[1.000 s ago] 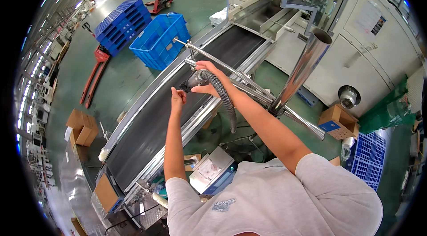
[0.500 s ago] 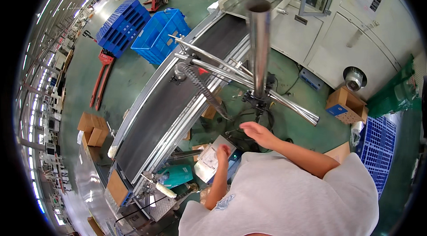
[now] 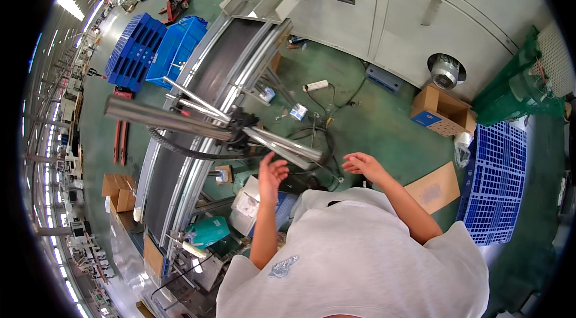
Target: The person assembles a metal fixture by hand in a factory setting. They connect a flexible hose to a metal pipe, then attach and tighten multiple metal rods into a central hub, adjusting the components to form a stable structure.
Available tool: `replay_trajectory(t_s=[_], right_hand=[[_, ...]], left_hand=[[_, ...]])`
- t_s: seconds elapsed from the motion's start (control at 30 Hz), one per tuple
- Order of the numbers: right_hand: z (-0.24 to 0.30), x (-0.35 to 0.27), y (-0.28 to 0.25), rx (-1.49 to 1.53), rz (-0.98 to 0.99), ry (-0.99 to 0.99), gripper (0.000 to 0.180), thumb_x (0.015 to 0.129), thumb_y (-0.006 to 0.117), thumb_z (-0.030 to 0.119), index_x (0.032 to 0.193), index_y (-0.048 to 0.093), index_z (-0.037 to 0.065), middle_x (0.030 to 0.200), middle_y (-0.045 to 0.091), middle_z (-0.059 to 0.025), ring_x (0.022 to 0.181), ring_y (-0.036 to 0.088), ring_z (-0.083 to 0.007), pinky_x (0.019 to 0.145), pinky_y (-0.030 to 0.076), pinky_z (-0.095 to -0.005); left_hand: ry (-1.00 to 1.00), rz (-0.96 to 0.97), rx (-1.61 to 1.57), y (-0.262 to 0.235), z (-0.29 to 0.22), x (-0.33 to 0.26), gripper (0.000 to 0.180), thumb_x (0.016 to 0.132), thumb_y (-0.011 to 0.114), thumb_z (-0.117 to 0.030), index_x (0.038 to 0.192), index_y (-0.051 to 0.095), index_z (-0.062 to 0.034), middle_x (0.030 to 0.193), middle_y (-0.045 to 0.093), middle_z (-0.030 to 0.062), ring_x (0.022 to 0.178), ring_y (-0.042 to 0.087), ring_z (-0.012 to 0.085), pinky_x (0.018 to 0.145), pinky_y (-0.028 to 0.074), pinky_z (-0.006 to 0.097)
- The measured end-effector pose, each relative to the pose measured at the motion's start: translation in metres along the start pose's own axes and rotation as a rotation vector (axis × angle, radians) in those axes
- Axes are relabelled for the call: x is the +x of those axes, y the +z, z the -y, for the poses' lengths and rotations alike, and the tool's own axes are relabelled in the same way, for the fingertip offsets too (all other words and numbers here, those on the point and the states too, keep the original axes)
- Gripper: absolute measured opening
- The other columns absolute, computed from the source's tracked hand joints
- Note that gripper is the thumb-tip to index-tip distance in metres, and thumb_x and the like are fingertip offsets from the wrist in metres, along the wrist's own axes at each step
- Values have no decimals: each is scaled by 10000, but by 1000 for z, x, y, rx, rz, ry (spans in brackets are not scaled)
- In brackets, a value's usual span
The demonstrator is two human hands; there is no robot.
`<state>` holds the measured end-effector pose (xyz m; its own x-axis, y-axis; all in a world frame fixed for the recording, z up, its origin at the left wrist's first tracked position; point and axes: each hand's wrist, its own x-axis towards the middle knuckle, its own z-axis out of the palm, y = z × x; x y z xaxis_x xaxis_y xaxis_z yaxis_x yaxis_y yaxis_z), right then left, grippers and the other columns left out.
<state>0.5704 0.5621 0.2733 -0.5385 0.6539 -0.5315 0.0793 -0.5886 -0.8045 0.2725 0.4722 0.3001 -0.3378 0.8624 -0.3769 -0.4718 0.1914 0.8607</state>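
My left hand (image 3: 273, 174) is raised with its fingers spread and holds nothing; my right hand (image 3: 366, 167), well apart on the other side, is loosely extended, also without anything in its grasp. Just ahead of my left hand are the ends of the steel rods (image 3: 287, 145); I cannot tell whether a fingertip brushes them. Beyond that hand, to its left, the black clamp (image 3: 243, 123) joins them to the thick metal pole (image 3: 171, 119), and the ribbed hose (image 3: 198, 153) runs from near my fingers out over the conveyor (image 3: 207, 78). So far, I judge, the fitting is assembled and held without me; the hose's far end is hidden by the pole, so I cannot say whether anything there is left loose. Cardboard (image 3: 433, 189) lies right of my right hand.
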Motion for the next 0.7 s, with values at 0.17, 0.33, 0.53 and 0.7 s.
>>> replay_trajectory(t_s=[0.17,0.33,0.53,0.7], right_hand=[[-35,-39,-134,83,-173,99,354,943,476,324,1160,553,56,1040,646,-72,918,609,-140,793,465,-262],[-65,-63,-244,151,-320,135,351,930,495,331,1146,561,62,986,661,-73,856,629,-139,757,475,-257],[-56,-59,-301,222,-376,98,327,929,509,304,1124,563,48,985,659,-81,855,631,-142,744,483,-253],[-31,-38,-297,207,-302,87,337,928,517,297,1135,552,34,986,655,-93,866,630,-158,764,498,-270]], left_hand=[[60,109,-304,95,-29,-8,757,874,339,-655,1299,381,-30,1276,465,212,1171,479,334,961,411,429],[96,-2,-649,131,-22,6,520,890,497,-417,1190,426,2,1127,507,165,1027,524,260,933,422,391],[96,-52,-716,139,-18,5,414,850,534,-284,1131,484,15,950,519,115,741,485,184,713,429,312],[111,-174,-607,145,-23,3,388,825,564,-257,1088,507,23,938,545,122,770,524,204,713,453,329]])
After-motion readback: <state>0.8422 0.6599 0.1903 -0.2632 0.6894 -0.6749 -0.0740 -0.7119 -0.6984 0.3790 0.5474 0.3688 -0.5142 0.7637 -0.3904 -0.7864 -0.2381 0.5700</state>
